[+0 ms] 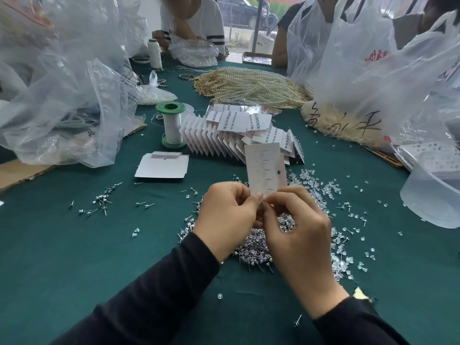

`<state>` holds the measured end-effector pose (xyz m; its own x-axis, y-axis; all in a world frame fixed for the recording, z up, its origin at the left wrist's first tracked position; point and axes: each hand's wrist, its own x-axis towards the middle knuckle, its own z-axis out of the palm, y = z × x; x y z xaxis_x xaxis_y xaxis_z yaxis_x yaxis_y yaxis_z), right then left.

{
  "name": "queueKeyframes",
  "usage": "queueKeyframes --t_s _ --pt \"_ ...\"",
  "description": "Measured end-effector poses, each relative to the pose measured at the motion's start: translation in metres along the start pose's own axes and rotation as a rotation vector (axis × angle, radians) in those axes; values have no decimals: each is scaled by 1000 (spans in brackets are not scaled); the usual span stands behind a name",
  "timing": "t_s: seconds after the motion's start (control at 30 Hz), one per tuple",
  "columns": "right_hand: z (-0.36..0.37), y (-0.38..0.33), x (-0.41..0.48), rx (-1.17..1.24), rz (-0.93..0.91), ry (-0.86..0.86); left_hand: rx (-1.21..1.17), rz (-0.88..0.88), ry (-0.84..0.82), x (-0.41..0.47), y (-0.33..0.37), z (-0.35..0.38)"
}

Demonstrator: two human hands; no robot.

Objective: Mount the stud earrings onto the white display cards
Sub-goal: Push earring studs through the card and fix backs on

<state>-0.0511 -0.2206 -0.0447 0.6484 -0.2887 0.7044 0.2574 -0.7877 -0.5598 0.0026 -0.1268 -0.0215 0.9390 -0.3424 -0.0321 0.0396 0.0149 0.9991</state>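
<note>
L hand + R hand both pinch card btm edge; stud in grip? can't tell; risk: post misses hole, creases card.

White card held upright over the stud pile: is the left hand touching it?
Touching. The head view shows the left hand pinching the lower edge of the white card, its thumb tip overlapping the card's bottom corner.

Your table carries a green spool left of centre and pearl strands near its far edge. Plastic bags crowd both side edges, and a clear tub sits at the right edge.
</note>
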Motion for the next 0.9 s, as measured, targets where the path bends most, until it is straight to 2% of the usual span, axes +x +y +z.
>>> queueKeyframes --t_s 0.3,0.47,0.63,0.8,0.9 --pt "-4 1 1 8 50 -50 103 -4 54 4 -8 0" --pt "-1 -1 0 -24 27 -37 211 62 110 5 -14 -2" --pt "0 -1 -1 -54 7 -18 216 72 111 5 -15 -3" --pt "0 0 -1 -70 -16 -10 229 99 59 4 -12 -3" --pt "-2 1 1 -20 -6 -1 224 64 -138 6 2 -12"
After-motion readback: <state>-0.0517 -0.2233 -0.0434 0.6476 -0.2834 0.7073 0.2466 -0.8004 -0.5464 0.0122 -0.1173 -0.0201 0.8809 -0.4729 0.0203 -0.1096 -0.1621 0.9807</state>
